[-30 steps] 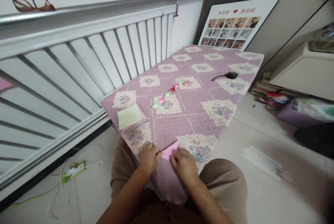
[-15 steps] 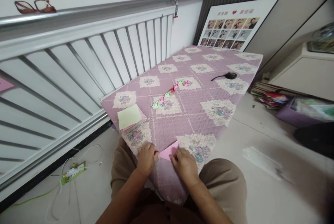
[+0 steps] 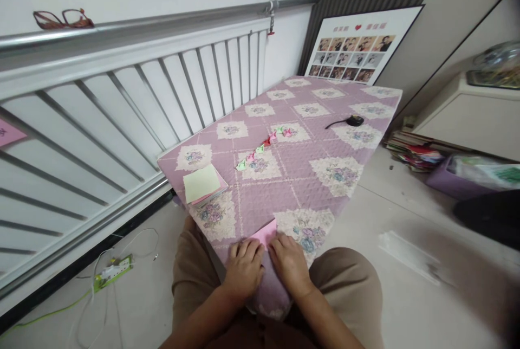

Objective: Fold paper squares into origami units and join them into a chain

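A folded sheet of pink paper [image 3: 266, 233] lies on the near end of the cloth-covered table, its pointed upper right corner showing. My left hand [image 3: 245, 263] rests over its left and lower part, fingertips pressing it down and hiding that edge. On the right side, my right hand [image 3: 289, 262] grips the paper with thumb and curled fingers. Both hands are close together on it. Up and to the left lies a stack of square paper [image 3: 202, 183], pale green on top with pink beneath. Farther up, a slanting row of small folded paper pieces [image 3: 260, 149] shows green, pink and red.
The purple patterned tablecloth [image 3: 284, 186] narrows toward my lap. A black object with a short cord [image 3: 355, 121] lies at the far right. A white radiator [image 3: 134, 105] runs along the left, with glasses [image 3: 64, 19] on its pipe. A power strip [image 3: 114, 273] sits on the floor.
My left hand has moved right, from the paper's left corner onto its lower part beside my right hand. My right hand stays at the paper. The view has shifted slightly.
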{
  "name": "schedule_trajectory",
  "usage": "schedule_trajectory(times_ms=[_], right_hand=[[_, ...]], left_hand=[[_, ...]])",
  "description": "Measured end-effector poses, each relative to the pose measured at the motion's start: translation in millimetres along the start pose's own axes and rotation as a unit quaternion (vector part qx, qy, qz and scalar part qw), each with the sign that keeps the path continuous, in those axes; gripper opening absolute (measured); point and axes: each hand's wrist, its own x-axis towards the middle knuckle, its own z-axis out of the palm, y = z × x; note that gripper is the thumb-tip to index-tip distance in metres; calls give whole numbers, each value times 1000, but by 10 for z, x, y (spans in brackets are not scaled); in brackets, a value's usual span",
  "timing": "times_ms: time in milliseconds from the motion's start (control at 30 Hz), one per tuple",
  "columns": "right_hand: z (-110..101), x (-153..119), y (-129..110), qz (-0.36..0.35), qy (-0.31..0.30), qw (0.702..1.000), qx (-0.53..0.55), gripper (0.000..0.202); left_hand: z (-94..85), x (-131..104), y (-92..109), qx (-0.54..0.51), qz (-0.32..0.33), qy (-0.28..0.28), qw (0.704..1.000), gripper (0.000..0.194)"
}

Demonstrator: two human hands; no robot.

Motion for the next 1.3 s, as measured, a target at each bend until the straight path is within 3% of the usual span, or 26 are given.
schedule_trajectory(times_ms=[233,567,733,833,933,1067,1133,1300], right_hand=[[-21,-234,43,-56,-17,998,-8,32],[-20,-231,21,-22,-10,999,24,27],[-36,-90,24,8,-3,999,44,16],[-60,-4,43,12,-23,999,46,10],[-71,65,66,19,-41,998,42,10],[-84,197,138,0,-42,998,48,46],[-109,290,193,-30,-74,996,51,61],[-268,540,248,-79,-181,979,45,57]], left_hand=[[-60,-17,-23,-7,1,3,1000,51],[-233,4,-216,43,-117,26,992,42],[-158,-5,-55,34,-36,66,997,47],[-54,-13,28,14,2,47,999,48],[15,-10,31,-1,1,24,1000,50],[22,3,6,-15,-17,18,1000,50],[9,6,8,-21,-21,17,999,50],[2,-6,25,-41,-28,16,999,49]])
